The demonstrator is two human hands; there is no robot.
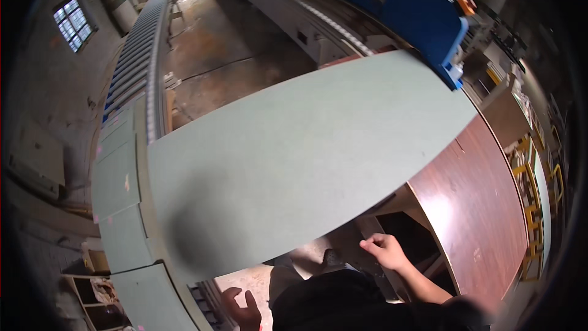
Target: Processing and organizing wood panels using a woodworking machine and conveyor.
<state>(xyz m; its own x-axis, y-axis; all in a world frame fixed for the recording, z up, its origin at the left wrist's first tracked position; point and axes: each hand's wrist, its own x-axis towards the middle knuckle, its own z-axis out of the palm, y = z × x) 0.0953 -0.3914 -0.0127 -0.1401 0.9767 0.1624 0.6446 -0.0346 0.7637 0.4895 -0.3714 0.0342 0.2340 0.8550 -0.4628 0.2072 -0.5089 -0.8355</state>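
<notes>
Left hand (pixel 244 311), bare, at the lower edge: fingers curled upward, thumb spread away, grip wide. Right hand (pixel 384 250), bare, farther up: forearm angled in from lower right, wrist bent, fingers folded inward toward the left; grip looks narrow, can't tell if fully closed. Both near the close edge of the large flat pale-green panel (pixel 318 141), apart from it in view. Panel lies across the centre, long edge bowed by the lens, dark smudgy patch at its near left. Left of it, narrower pale-green boards (pixel 119 175) in a row. Right, glossy reddish-brown wood-grain desk (pixel 481 208), panel's right end over its far part. Beyond: blue metal machine housing (pixel 419 15) by panel's far right corner; grey roller conveyor (pixel 136 55) far left; barred window (pixel 73 23) on the wall.
</notes>
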